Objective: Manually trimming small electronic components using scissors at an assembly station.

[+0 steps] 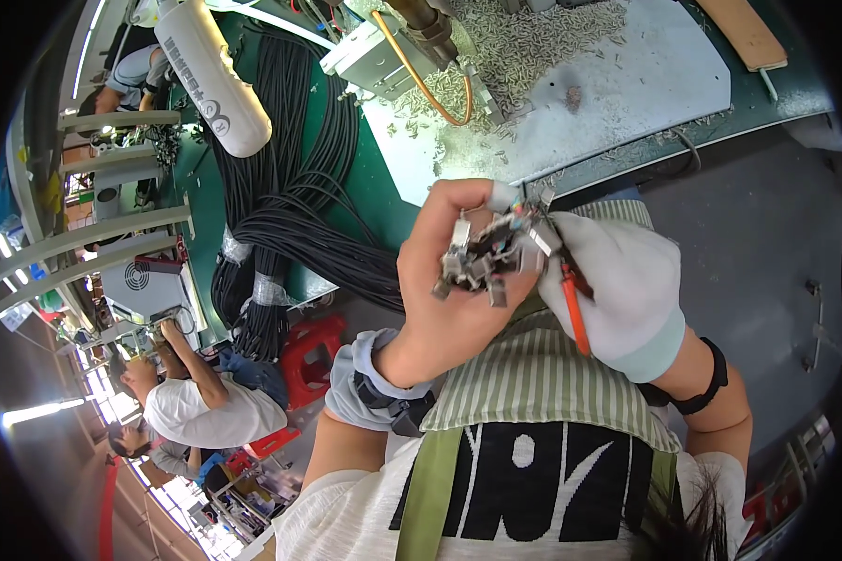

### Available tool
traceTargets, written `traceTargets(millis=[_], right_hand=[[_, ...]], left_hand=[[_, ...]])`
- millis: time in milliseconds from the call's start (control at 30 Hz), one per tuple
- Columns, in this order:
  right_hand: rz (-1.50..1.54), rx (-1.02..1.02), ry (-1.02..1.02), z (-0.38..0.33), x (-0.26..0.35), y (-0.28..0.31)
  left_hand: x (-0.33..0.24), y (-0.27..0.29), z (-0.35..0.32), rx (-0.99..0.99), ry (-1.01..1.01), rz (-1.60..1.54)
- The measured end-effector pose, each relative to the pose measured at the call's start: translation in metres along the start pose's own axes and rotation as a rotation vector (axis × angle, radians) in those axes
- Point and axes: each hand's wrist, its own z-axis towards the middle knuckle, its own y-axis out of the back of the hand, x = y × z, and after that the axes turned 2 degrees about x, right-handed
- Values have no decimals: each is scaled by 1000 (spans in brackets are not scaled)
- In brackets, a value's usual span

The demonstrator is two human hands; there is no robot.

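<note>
My left hand (463, 318), bare, is closed around a bunch of cable ends with small metal connectors (477, 262) that stick out past the fingers. Black cables (318, 248) run from the bench on the left to this hand. Close against it on the right, my right hand (617, 280) wears a white glove and is closed on an orange-handled hand tool (574, 309). The tool's tip is hidden among the connectors, so its exact kind does not show. Both hands are above my striped apron (552, 383), near the bench edge.
A white board (664, 84) on the green bench bears a heap of small metal pieces (505, 56) under a machine head (430, 33). A white cylinder (213, 79) hangs over the bundled cables. Co-workers (206, 407) sit at the left near red stools (311, 360).
</note>
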Motion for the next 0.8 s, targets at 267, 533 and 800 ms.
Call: traceTargets(millis=[267,533,800], right_hand=[[433,157,-177,3,5,15],[254,134,-183,6,9,11],[520,409,-331,9,-4,15]], left_hand=[[-13,23,6,403,-246,109],[1,18,-1,140,-22,8],[-15,18,15,167,467,-167]])
